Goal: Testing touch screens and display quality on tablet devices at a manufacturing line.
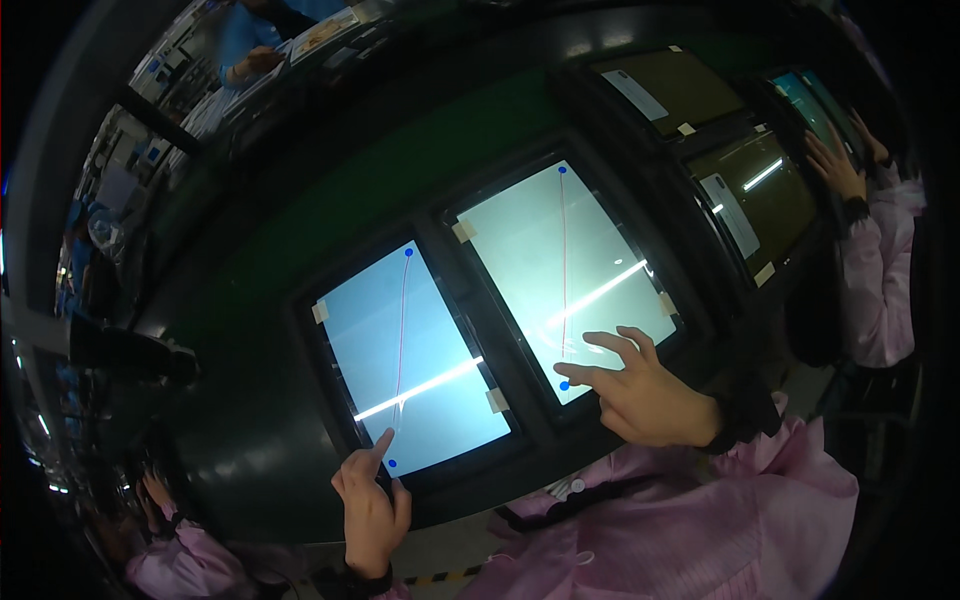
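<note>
Left hand (pixel 372 515) and right hand (pixel 645 395) each press one forefinger on a lit screen, left screen (pixel 405 360) and right screen (pixel 560 275); other fingers loose, holding nothing.

Left hand (pixel 372 508) hides its screen's (pixel 410 350) lower edge — far benches blurred.

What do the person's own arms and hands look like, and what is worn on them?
Both hands are bare, without gloves: the left hand and the right hand. Each arm is covered by a loose pale pink sleeve of smooth, slightly shiny fabric. Each sleeve ends in a dark ribbed cuff at the wrist. No rings, watches or markings are visible.
</note>
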`<state>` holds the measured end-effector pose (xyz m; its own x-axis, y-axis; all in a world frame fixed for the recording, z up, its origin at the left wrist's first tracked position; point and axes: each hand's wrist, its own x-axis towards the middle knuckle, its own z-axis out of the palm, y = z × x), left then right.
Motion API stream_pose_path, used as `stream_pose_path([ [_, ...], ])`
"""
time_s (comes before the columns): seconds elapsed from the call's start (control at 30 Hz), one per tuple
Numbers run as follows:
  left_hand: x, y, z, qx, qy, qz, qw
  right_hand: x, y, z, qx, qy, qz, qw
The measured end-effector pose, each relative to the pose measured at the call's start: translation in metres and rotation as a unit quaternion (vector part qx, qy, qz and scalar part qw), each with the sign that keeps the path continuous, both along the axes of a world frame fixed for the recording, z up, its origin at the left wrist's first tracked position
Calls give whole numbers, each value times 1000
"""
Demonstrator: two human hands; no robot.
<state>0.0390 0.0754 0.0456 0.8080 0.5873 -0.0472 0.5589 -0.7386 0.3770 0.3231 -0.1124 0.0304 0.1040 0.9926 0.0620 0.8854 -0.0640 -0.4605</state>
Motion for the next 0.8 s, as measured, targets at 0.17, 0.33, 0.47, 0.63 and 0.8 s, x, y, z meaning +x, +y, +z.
stream_pose_path([
  [0.17, -18, -15, 0, 13, -12, 35, 999, -10, -5, -1, -24, 8, 5, 1000],
  [0.33, -16, -20, 0, 7, 42, 25, 999, -10, -9, -1, -56, 18, -7, 998],
  [0.47, -21, -22, 0, -9, 10, 33, 999, -8, -6, -1, -56, 20, -8, 998],
  [0.63, -23, -23, -4, 9, -6, 44, 999, -6, -7, 3, -47, 9, -21, 999],
  [0.8, -9, -6, -1, 66, -130, 46, 988, 18, 11, 20, 66, 138, -99, 983],
])
